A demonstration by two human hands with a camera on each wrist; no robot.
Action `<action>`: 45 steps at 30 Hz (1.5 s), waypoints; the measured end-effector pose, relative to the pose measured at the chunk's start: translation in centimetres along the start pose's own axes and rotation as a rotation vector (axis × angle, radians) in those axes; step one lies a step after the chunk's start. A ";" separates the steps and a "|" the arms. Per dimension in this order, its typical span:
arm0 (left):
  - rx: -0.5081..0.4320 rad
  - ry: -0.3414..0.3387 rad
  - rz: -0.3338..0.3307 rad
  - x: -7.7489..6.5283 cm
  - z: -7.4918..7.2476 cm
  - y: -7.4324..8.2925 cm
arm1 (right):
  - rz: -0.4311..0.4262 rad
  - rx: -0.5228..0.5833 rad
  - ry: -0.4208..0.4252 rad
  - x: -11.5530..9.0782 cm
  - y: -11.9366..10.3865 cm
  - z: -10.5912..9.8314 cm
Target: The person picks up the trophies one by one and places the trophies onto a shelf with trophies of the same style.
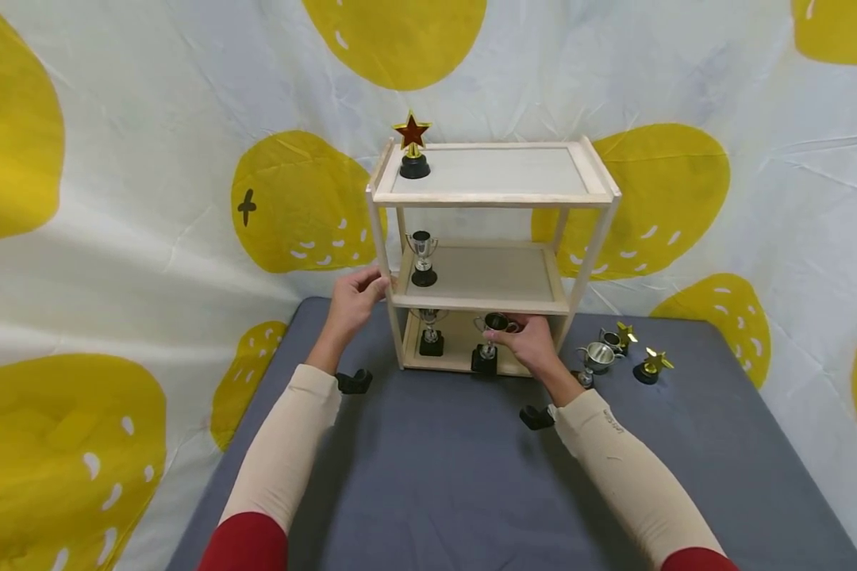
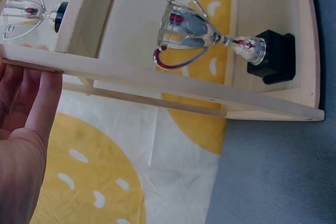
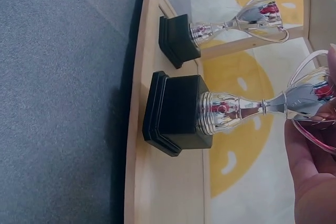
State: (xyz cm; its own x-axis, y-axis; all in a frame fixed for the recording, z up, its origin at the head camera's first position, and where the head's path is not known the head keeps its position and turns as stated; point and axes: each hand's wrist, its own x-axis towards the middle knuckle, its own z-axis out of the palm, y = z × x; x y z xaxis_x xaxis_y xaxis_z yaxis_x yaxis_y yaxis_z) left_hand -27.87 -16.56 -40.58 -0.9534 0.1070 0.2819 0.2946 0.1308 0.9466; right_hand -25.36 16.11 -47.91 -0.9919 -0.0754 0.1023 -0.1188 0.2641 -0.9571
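Note:
In my right hand [image 1: 532, 341] is a silver trophy cup [image 3: 241, 111], pinched by its bowl and handle. Its square black base [image 3: 178, 111] is over the front of the bottom shelf [image 3: 149, 182]. Another silver trophy cup [image 1: 431, 329] stands on that shelf, to the left. My left hand [image 1: 357, 301] grips the left post of the wooden shelf rack [image 1: 380, 254], its fingers partly hidden behind the wood. On the middle shelf [image 1: 489, 274] stands a silver trophy cup [image 1: 423, 258]. A star trophy [image 1: 413, 147] is on the top shelf [image 1: 500, 170], at the left.
Right of the rack, a silver cup [image 1: 598, 357] stands on the grey table surface [image 1: 436, 476]. Near it are a gold star trophy [image 1: 653, 365], a darker cup [image 1: 610, 341] and another gold star [image 1: 626, 333]. A yellow-patterned cloth [image 1: 186, 119] hangs behind.

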 end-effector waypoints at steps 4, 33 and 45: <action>-0.006 0.002 -0.008 -0.1 0.0 -0.1 | -0.025 0.029 -0.013 0.4 0.3 0.3; 0.020 -0.007 -0.028 -0.8 0.2 1.9 | -0.040 0.011 0.020 2.7 0.6 2.4; 0.035 0.013 -0.001 0.1 0.0 -0.4 | -0.058 0.024 0.010 3.5 0.8 3.1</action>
State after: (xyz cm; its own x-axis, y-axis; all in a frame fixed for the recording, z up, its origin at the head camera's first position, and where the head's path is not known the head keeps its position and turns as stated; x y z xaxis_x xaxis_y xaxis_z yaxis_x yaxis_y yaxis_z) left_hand -28.08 -16.59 -40.98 -0.9543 0.0939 0.2836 0.2959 0.1653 0.9408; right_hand -28.75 13.11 -49.15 -0.9837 -0.0806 0.1605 -0.1753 0.2368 -0.9556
